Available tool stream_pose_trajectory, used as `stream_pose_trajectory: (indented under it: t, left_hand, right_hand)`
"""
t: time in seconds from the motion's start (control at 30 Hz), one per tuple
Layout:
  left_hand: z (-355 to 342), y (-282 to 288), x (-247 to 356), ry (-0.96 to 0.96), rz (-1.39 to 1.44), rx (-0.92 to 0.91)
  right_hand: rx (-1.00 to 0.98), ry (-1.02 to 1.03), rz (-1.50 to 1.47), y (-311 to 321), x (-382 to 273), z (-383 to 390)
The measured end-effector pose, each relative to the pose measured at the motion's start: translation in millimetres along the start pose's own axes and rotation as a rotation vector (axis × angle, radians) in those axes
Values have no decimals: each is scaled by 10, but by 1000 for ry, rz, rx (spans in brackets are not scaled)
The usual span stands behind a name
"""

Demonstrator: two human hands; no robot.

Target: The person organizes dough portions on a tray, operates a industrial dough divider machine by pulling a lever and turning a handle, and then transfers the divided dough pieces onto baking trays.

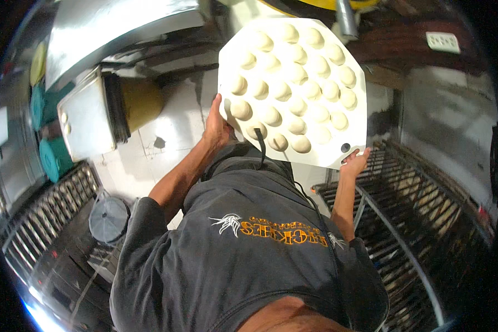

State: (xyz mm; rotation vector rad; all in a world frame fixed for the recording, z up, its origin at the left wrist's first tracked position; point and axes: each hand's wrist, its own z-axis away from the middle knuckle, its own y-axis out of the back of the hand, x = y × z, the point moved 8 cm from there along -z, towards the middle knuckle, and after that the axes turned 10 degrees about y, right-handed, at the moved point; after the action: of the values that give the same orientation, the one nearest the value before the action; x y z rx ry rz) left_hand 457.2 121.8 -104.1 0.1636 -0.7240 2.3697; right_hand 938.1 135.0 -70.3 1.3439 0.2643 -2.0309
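A white eight-sided board point(357, 125) is held out in front of my body by both hands. Pale round dough balls point(297, 106), several rows of them, cover its top. My left hand point(218, 126) grips the board's near left edge, thumb up along the side and the other fingers hidden beneath. At the near right corner, beside a dark round hole point(346, 148), my right hand point(356, 162) is closed on the edge. A black strap point(260, 145) hangs across the near rim of the board.
Barred metal racks stand close on my right point(409, 205) and left point(55, 213). Flat trays point(86, 122) and a yellow bin point(142, 102) are on the tiled floor at left, near teal containers point(54, 159). A shiny metal surface point(110, 33) juts in at upper left.
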Motion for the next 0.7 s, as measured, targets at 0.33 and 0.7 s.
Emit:
stream_pose_trajectory:
  t: [0.33,0.7]
  left_hand:
    - [1059,1360,1157,-553,389,183]
    - [860,2020,3213,-717,503,9]
  right_hand:
    - [-548,-14,46,-2560,-39,1189]
    - [-985,-99,21,-4809,-17,3118]
